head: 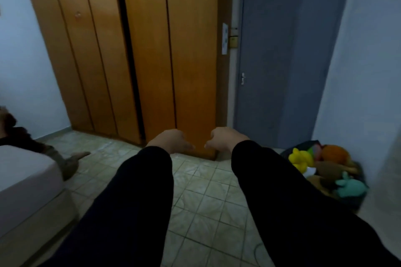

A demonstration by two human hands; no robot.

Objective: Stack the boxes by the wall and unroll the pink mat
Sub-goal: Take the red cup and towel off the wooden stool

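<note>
Across a floor of pale green tiles (201, 197), a wooden wardrobe (134, 54) and a grey door (280, 60) are seen against bluish walls. No writing can be read. Open tile is left between a mattress edge (28, 182) and a pile of plush toys (325, 169). Both the left hand (171, 141) and right hand (225, 138) are held out loosely curled, with nothing gripped. Boxes and pink mat are out of view

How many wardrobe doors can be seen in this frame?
5. Four narrow doors run left to right, with a dark gap before the fourth; a wider fifth stands beside the grey door. Tops are cropped.
</note>
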